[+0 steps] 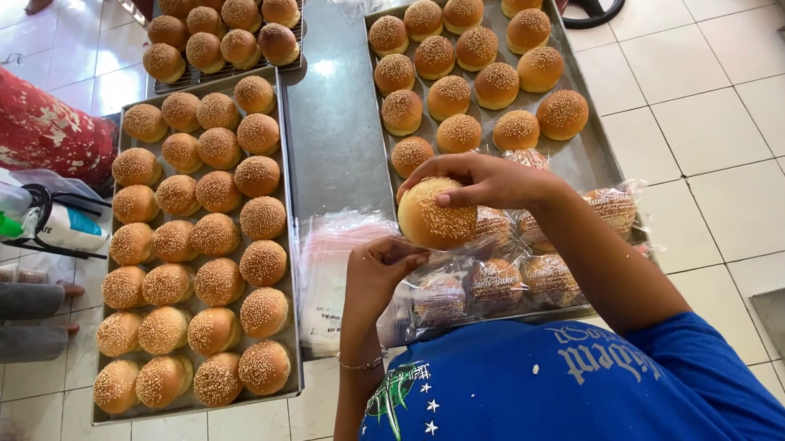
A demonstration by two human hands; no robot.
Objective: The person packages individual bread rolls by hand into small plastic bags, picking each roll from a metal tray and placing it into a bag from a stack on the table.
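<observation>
Right hand: the right hand [485, 178] grips a sesame bun [436, 215] from above, fingers curled over its top, above the near end of the right tray [590, 158].
Left hand: the left hand [378, 268] sits just below the bun, fingers pinching the mouth of a clear plastic bag [334, 271]; how wide the bag is open I cannot tell.
Bagged buns: several wrapped buns [495, 285] lie along the tray's near edge, just beside both hands.
Loose buns: more unwrapped buns [467, 84] fill the far part of the right tray.
Left tray: a long tray [291, 269] packed with rows of buns lies beside the bag, a third tray [289, 65] beyond it.
Desk: a metal desk [335, 131] carries the trays.
Risk: the bun could catch on the bag's edge and shed seeds or dent if the mouth is too narrow; a slack pinch could let the bag slip away.
Edge: a tape dispenser [53, 222] and a patterned red cloth [30, 125] lie at the left.
</observation>
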